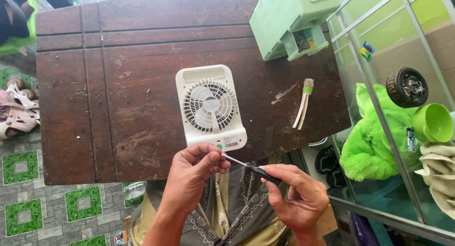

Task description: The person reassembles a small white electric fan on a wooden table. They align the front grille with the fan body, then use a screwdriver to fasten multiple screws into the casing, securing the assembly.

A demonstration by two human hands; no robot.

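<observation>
A small white portable fan [210,106] lies flat on the dark wooden table [118,94], grille up. Just in front of it, over the table's near edge, I hold a thin screwdriver [251,167] with a black handle. My right hand [298,198] grips the handle. My left hand [194,177] pinches the metal tip between thumb and fingers, close to the fan's lower edge.
A pale green plastic drawer box [289,18] stands at the table's back right. A small brush with a white handle [303,103] lies right of the fan. A glass-and-metal shelf [393,132] with a green cup, green plush and cloths stands on the right. Skates lie on the floor at left.
</observation>
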